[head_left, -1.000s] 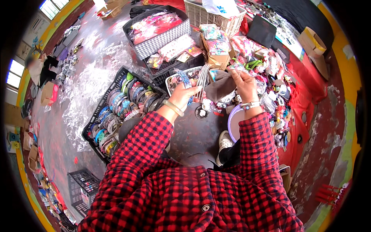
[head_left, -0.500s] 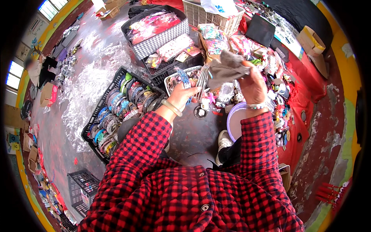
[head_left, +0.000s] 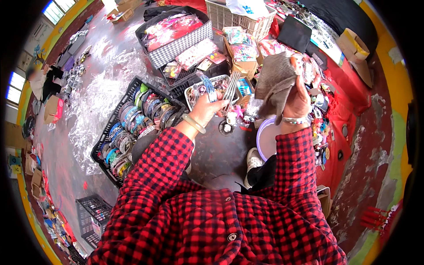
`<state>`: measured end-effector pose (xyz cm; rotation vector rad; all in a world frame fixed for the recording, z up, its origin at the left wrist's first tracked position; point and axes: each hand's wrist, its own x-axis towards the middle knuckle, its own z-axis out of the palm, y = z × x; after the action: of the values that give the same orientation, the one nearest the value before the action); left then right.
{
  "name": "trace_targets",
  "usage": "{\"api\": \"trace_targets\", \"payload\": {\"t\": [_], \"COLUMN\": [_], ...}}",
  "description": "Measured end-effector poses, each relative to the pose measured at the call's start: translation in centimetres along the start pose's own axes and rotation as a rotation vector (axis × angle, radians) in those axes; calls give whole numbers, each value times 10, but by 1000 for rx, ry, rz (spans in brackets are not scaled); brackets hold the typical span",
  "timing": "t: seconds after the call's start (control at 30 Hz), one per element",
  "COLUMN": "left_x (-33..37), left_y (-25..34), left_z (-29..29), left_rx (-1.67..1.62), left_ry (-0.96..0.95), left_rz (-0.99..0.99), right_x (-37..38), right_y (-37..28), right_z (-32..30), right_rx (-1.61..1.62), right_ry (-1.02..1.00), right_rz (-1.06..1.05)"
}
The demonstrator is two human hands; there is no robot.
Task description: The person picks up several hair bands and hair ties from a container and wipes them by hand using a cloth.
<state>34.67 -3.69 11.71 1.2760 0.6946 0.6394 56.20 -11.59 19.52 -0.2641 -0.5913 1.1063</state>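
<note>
My left hand (head_left: 206, 109) is closed round a bundle of headbands; a blue patterned band (head_left: 208, 85) sticks up above the fingers, and thin silvery-grey strips (head_left: 231, 90) fan out beside the thumb. My right hand (head_left: 298, 100) grips a grey-brown cloth (head_left: 274, 79), raised and hanging to the left of the fingers. The two hands are apart, with the cloth not touching the bands. Below the cloth stands a purple-rimmed bucket (head_left: 261, 140). Behind my left hand lies a white basket (head_left: 189, 98) of small items, partly hidden by the hand.
A black crate (head_left: 100, 148) packed with headbands stands at left. Farther off are a checked bin (head_left: 182, 43) of packets, a beige plastic crate (head_left: 238, 22) and a cardboard box (head_left: 244, 67). Small trinkets heap on red cloth (head_left: 349, 95) at right. Clear plastic wrap (head_left: 90, 101) covers floor at left.
The cloth in my right hand has swung rightward and opened out, now hanging lower away from the headbands. My left hand keeps its hold with little movement.
</note>
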Motion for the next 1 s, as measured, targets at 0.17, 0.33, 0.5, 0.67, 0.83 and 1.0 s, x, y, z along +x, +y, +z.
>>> {"api": "trace_targets", "payload": {"t": [0.17, 0.33, 0.5, 0.67, 0.83, 1.0], "left_x": [-1, -4, -1, -8, -19, -22], "left_y": [-3, -3, -9, 5, 27, 28], "left_z": [3, 14, 3, 7, 15, 6], "left_rx": [24, 154, 2, 57, 145, 88], "left_ry": [-10, -38, -67, -61, -61, -115], "left_rz": [49, 133, -63, -28, -135, 51], "right_x": [-4, -10, -15, -17, -24, -18], "right_y": [-6, 34, 61, 58, 64, 49], "right_z": [10, 13, -2, 5, 9, 6], "right_rx": [-365, -1392, -1492, -1870, -2004, -1828], "right_ry": [-123, -679, -651, -635, -546, -441], "right_rz": [-14, 151, 51, -93, -259, -328]}}
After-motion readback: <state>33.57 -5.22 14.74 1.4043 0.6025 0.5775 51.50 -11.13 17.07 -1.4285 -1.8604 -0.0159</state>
